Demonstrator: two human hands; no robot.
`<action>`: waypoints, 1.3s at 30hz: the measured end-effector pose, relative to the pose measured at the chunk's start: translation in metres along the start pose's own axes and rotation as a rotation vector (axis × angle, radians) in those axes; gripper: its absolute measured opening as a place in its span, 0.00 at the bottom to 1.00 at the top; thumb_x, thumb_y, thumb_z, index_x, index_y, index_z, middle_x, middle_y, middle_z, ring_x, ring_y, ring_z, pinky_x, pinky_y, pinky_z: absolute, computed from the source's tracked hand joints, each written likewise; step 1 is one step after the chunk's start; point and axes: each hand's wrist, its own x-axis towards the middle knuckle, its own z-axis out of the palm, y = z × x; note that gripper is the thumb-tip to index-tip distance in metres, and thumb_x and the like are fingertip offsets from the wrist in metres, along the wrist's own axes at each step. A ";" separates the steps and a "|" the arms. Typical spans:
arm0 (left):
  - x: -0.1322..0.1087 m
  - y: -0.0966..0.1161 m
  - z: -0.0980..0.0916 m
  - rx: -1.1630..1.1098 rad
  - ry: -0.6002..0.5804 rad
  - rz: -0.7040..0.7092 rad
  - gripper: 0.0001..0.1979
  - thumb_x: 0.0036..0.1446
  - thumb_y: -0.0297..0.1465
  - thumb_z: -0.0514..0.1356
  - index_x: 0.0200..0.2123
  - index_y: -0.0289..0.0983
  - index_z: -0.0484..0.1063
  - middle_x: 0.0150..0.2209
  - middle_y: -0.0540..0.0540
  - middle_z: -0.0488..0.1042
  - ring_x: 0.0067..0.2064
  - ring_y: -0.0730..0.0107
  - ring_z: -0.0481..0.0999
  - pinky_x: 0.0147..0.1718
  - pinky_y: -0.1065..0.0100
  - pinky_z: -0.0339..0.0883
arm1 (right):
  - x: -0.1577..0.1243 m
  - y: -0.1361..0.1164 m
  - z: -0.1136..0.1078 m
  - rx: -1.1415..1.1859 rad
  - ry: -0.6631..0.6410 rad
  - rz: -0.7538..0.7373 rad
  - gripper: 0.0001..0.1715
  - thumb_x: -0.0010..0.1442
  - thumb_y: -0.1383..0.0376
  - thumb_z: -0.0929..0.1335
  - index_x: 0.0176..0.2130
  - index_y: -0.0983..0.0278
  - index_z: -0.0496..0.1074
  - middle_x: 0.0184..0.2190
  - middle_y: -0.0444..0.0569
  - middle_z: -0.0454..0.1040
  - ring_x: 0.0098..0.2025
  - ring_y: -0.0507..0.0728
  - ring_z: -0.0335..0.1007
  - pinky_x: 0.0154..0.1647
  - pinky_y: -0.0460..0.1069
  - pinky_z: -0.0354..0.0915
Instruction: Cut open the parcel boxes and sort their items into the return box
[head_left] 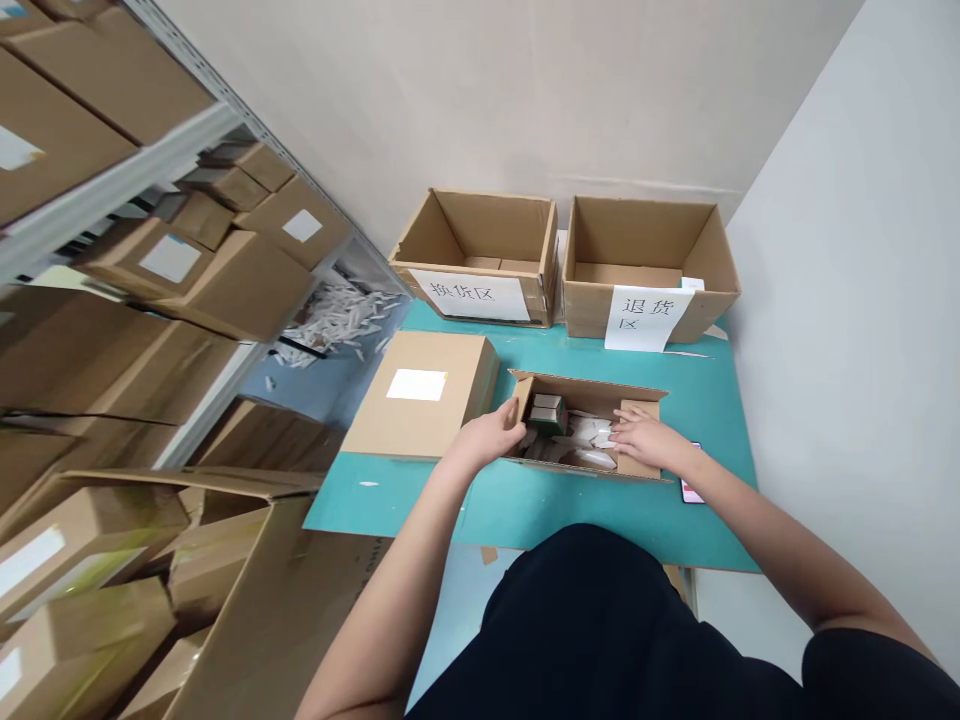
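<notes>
A long narrow cardboard box [600,385] lies open on the green table [495,500] in front of me. Inside it are a small dark green box [550,412] at the left and white packing pieces [589,430] in the middle. My left hand [487,440] grips the box's left end, thumb up at the end flap. At the other end my right hand [651,440] rests with fingers spread over the right flap [637,465], fingertips reaching toward the packing pieces. A closed flat carton [390,425] with a white label is just left of my left hand.
Two open cartons with paper signs, one left [472,295] and one right [649,315], stand at the table's back. A phone [691,488] lies partly under my right forearm. Shelves of boxes [247,280] and a big carton of parcels [247,590] fill the left side.
</notes>
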 end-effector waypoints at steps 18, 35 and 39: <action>0.002 -0.041 0.027 -0.536 0.210 0.066 0.31 0.63 0.43 0.46 0.65 0.38 0.66 0.66 0.47 0.67 0.68 0.57 0.64 0.65 0.59 0.59 | -0.068 -0.016 -0.020 -0.062 0.586 0.293 0.17 0.65 0.68 0.62 0.43 0.57 0.78 0.47 0.52 0.78 0.61 0.67 0.66 0.58 0.66 0.66; -0.014 -0.032 0.039 -0.360 0.588 0.265 0.28 0.64 0.41 0.52 0.66 0.40 0.62 0.63 0.39 0.68 0.63 0.53 0.69 0.61 0.50 0.66 | -0.092 -0.017 -0.024 -0.309 0.397 0.376 0.31 0.65 0.52 0.67 0.63 0.59 0.68 0.61 0.58 0.71 0.68 0.74 0.55 0.58 0.67 0.61; -0.031 -0.018 0.039 -0.117 0.544 0.525 0.18 0.67 0.39 0.52 0.53 0.43 0.76 0.54 0.42 0.77 0.63 0.55 0.70 0.69 0.45 0.52 | -0.097 -0.016 -0.025 -0.327 0.320 0.375 0.38 0.64 0.47 0.66 0.66 0.61 0.64 0.66 0.58 0.66 0.70 0.74 0.52 0.61 0.68 0.59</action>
